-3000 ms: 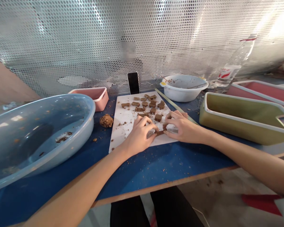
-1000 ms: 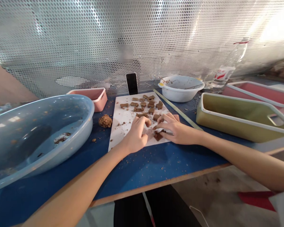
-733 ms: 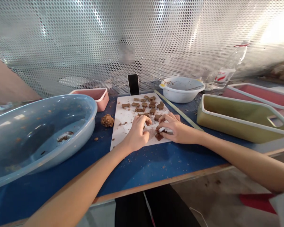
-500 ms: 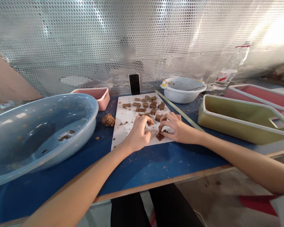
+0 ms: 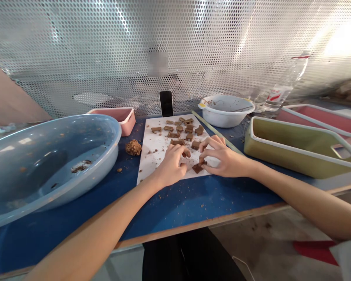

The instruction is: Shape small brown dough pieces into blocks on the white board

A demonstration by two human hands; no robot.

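On the white board [image 5: 149, 164] lies a small flat piece of brown clay [image 5: 197, 168], set at an angle near the front edge. My right hand [image 5: 220, 158] has thumb and forefinger at its right side, pinching the clay there; the exact contact is partly hidden by the fingers. To its left, my left hand [image 5: 173, 166] rests over the board with fingers curled and thumb apart, and I see nothing in it. Behind both hands stand several small shaped clay pieces [image 5: 173, 135], with crumbs scattered around them.
A big blue basin [image 5: 105, 164] takes up the left, beside a clay lump [image 5: 133, 147] and a pink bin [image 5: 128, 125]. A phone [image 5: 166, 103] leans on the perforated metal wall. Rightward are a light stick [image 5: 216, 132], white basin [image 5: 226, 119], green bin [image 5: 286, 150] and bottle [image 5: 280, 91].
My right hand has shifted slightly right, its fingers spreading a little and uncovering more of the flat clay piece. My left hand stays almost in place, its thumb and fingers still apart.
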